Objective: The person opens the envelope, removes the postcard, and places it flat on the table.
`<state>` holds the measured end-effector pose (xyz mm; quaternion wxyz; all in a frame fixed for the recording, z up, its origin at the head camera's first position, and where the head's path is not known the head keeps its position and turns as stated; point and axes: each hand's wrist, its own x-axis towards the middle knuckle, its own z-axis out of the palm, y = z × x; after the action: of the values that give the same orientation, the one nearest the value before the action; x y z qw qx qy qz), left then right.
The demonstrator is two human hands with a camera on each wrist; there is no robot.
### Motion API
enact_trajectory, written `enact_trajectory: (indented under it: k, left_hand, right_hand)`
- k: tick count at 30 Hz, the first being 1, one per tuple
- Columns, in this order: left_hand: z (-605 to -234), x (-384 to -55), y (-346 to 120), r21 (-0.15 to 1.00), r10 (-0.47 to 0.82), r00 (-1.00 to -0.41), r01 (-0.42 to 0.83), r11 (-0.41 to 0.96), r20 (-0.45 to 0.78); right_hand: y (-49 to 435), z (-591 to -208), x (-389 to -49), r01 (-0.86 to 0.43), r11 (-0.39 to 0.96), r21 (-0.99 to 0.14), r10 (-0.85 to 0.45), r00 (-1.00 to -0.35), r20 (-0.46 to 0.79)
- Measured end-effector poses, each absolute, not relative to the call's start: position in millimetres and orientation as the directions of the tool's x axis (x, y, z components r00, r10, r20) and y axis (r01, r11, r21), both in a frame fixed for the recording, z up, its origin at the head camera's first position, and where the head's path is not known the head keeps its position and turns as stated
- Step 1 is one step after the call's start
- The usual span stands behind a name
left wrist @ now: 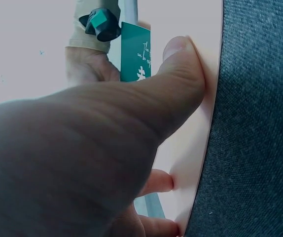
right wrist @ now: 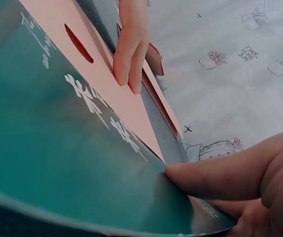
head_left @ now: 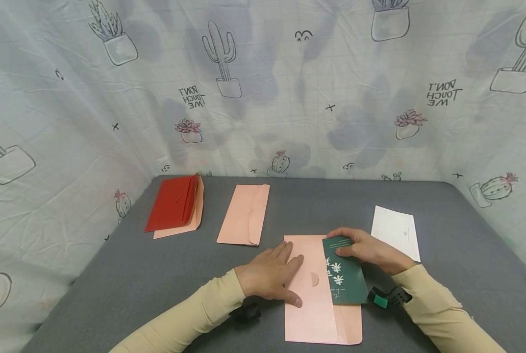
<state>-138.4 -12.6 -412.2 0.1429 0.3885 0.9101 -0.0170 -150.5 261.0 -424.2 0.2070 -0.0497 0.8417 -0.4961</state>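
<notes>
The pink envelope was pressed onto the table by the left hand, fingers spread, apparently for steadiness; the green card, partly inside, was pinched at its far end by the right hand.

The rectangular green card is lettered white, the flat paper envelope coloured pink. The white cloth backdrop is cactus-printed.

left grip spread, palm down; right grip pinches.
</notes>
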Motion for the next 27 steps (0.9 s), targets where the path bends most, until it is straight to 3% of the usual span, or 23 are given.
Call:
enact_trajectory:
  k: [27]
  left_hand:
    - [-413.4, -139.3, -12.8, 0.093, 0.699, -0.657, 0.707, 0.702, -0.282]
  right_hand:
    - [268.3, -420.2, -151.4, 0.091, 0.544, -0.834, -0.292, -0.911, -0.290]
